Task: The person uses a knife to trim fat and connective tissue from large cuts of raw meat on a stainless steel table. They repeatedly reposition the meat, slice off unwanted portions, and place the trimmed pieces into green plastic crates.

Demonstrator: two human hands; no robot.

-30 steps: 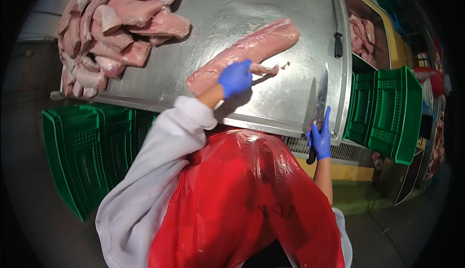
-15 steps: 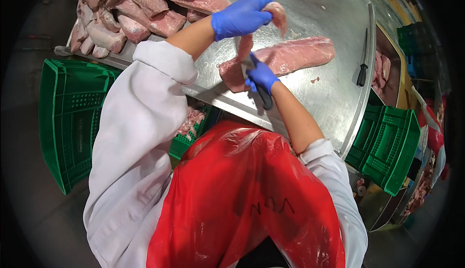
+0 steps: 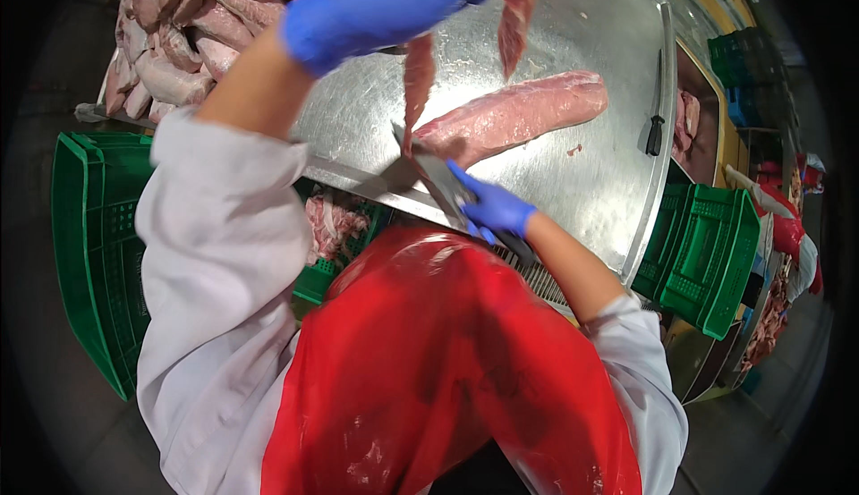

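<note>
Trimming posture at a steel table, seen from the head. The left hand, held high near the upper edge of view, is closed on a strip of meat; one length hangs free to the right of the fingers, while another runs down toward the near left end of the loin. The hand hides whether the two lengths are one piece. The loin lies aslant on the table, apart from the pile at upper left. The right hand grips the knife by its handle, the blade pointing up and left across the table's near edge, its tip beside the lower end of the strip. Whether that end is severed cannot be told. Principal hazards, as judged: if the strip is attached and parts suddenly under tension, the left hand could jerk upward and the knife could run on past the loin; a wet glove could let the strip slip; with no hand on the loin, a pull could drag it out of line; a blade angled too deep could take sound meat. The apron stands close below the knife, so a slip toward the body would have little room.
</note>
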